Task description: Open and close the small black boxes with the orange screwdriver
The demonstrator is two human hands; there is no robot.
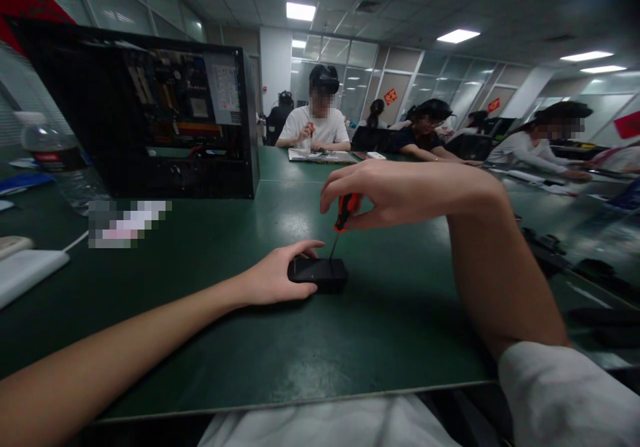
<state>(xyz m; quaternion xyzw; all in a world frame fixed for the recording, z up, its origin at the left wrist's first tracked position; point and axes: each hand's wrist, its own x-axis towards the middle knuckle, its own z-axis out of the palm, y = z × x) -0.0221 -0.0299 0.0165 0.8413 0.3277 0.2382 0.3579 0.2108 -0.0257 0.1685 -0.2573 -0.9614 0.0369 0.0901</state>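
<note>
A small black box-shaped device (325, 275) lies on the green table (300, 347) in front of me. My left hand (275, 275) grips its left end, thumb along the near side and fingers along the far side. Above it, my right hand (370, 193) is closed round the red and black handle of a screwdriver (343, 215). The screwdriver points down, slightly tilted, and its thin shaft meets the top of the black device. What exactly the tip touches is too small to make out.
An open black computer case (200, 180) stands at the back left. Left of it are a plastic bottle (65, 160) and a white box-like object (30, 273) with a cable. Across the table a person (315, 123) holds a red tool; other people sit at right.
</note>
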